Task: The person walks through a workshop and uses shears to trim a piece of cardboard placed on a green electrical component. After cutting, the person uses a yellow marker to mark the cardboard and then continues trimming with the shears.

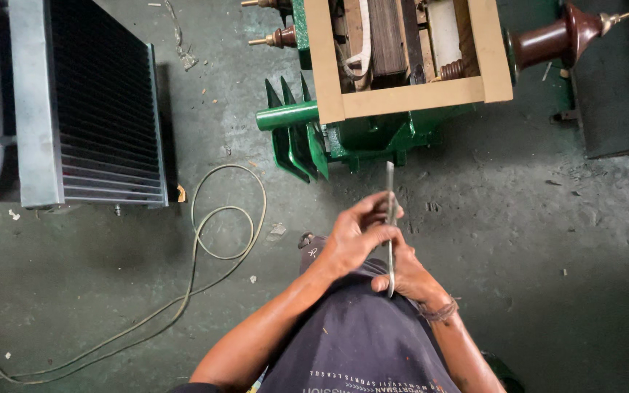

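Note:
A long thin flat metal strip (390, 191) stands roughly upright in front of my body, held by both hands. My left hand (354, 239) grips it around its middle, fingers wrapped over it. Lower down, my right hand (409, 275) holds the strip's bottom end against my dark shirt. The strip's top end points toward the green transformer tank (362, 135) with a tan wooden frame (409, 94) on its top.
A grey finned radiator unit (85, 109) stands at the left. A pale cable (205, 240) loops over the green-grey concrete floor. A brown ceramic insulator (555, 40) sticks out at the upper right, smaller ones (282, 36) at the tank's left.

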Motion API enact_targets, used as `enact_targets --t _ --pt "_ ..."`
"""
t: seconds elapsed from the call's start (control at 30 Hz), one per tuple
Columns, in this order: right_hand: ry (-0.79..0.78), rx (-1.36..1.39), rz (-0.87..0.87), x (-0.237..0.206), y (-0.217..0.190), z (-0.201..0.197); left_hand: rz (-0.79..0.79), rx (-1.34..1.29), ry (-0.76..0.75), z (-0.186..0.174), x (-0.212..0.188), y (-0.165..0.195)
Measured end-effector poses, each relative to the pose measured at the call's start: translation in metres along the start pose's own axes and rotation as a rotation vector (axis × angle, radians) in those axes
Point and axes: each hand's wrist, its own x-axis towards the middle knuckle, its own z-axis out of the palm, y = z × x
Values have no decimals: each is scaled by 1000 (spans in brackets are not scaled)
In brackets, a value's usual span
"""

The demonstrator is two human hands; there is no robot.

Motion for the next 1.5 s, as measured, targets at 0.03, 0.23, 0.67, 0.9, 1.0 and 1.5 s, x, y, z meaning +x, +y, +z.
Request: enact_targets --t 0.03,0.23,0.67,0.9,1.0,1.5 --pt "7 -73 -48 0 6 -1 56 -11 -41 3 0 -3" --pt "173 109 -59 -3 20 7 57 15 42 10 4 -21" --pt "34 149 -317 -4 8 -4 94 157 32 18 2 1" --pt "298 -42 417 -5 10 -1 89 86 104 15 9 -5" --pt "308 -227 133 -5 -7 0 76 -31 69 8 10 -13" --pt "352 -476 -66 31 -57 28 -27 -55 199 -25 0 -1"
